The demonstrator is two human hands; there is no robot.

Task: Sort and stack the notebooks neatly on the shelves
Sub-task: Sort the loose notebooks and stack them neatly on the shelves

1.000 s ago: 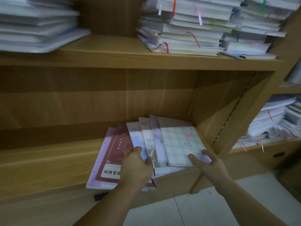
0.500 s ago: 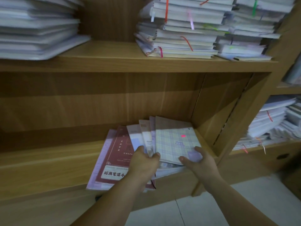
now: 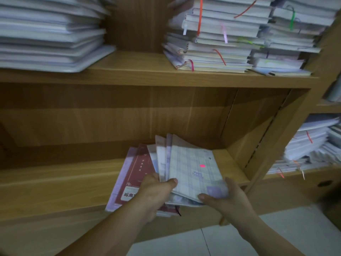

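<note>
A fan of several thin notebooks lies at the right end of the lower shelf [image 3: 55, 182]. On top is a pale plaid notebook [image 3: 191, 169] with a pink sticker. Under the fan lie a maroon notebook [image 3: 136, 174] and a lilac one [image 3: 118, 185], flat on the board. My left hand [image 3: 156, 189] grips the fan's left near edge, thumb on the plaid cover. My right hand [image 3: 223, 196] holds the fan's right near corner, thumb on top and fingers underneath. The fanned notebooks are tilted up, their far ends off the shelf.
The upper shelf [image 3: 140, 71] carries a white stack [image 3: 49, 34] at left and two ribboned stacks [image 3: 217, 39] at right. A wooden side panel [image 3: 273, 137] closes the compartment on the right; beyond it are more stacks [image 3: 310, 145]. Pale floor tiles [image 3: 184, 242] lie below.
Both hands have closed in on the fanned notebooks, squeezing the fan narrower and lifting its far end. The maroon and lilac notebooks have stayed put.
</note>
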